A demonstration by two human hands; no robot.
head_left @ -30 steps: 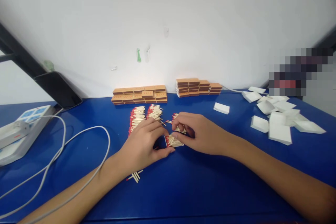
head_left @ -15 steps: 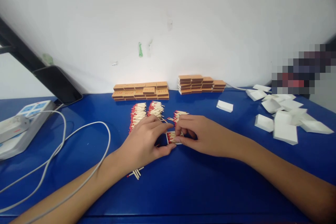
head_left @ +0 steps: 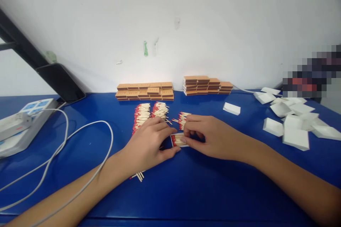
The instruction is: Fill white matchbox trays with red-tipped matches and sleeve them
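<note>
A small white matchbox tray [head_left: 172,141] lies on the blue table with red-headed matches [head_left: 178,139] inside. My left hand [head_left: 150,138] steadies its left end, thumb along the near side and fingers at the far side. Over the tray's right part, my right hand [head_left: 205,133] pinches with thumb and forefinger at the matches, and its fingers hide that end. Beyond the hands lie match piles: one at the left [head_left: 141,115], one beside it [head_left: 160,110], and a smaller one [head_left: 182,120] behind the tray. A few loose matches [head_left: 140,176] lie below my left wrist.
Orange matchboxes stand stacked along the wall in a left row [head_left: 145,92] and a right stack [head_left: 202,85]. Empty white trays [head_left: 295,138] heap at the right, with a single tray [head_left: 231,108] apart. At left are a power strip [head_left: 34,124], white cable [head_left: 110,138] and black phone [head_left: 62,83].
The view has shifted slightly, so everything sits a little further right. Both hands stay at the tray, and slightly more of the matches inside it shows.
</note>
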